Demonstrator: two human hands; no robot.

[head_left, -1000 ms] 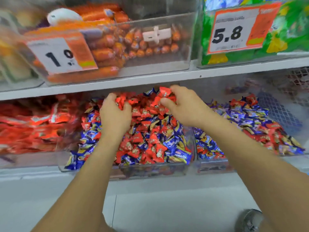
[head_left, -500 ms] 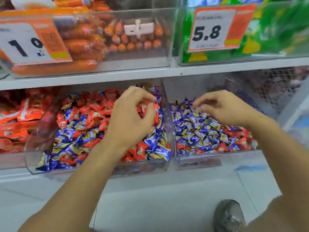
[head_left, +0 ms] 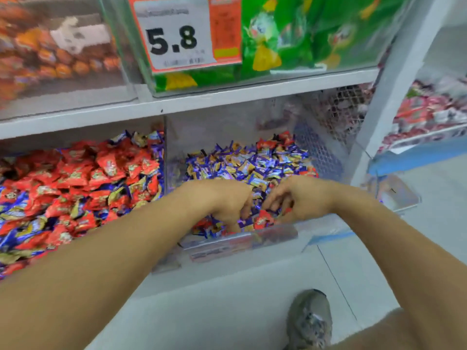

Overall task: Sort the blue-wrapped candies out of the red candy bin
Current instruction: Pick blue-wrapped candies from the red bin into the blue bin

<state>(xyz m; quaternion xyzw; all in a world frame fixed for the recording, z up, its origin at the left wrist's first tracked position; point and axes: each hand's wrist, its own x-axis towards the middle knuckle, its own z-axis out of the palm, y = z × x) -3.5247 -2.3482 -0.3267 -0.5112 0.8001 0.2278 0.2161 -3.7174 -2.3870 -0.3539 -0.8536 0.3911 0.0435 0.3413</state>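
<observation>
A shop's sweets aisle: white shelves (head_left: 227, 97) carry clear bins (head_left: 240, 238) heaped with wrapped candies (head_left: 242, 165), and an orange price tag (head_left: 187, 34) reads 5.8 above green snack bags (head_left: 316, 34).

The lower shelf (head_left: 75, 122) carries two clear bins side by side. The red candy bin (head_left: 161, 263) sits left of the hands (head_left: 255, 203), heaped with red and blue sweets. The blue candy bin (head_left: 242, 243) lies directly under them. Above the hands, the upper shelf (head_left: 252, 93) holds a bin of green packets (head_left: 316, 34).
</observation>
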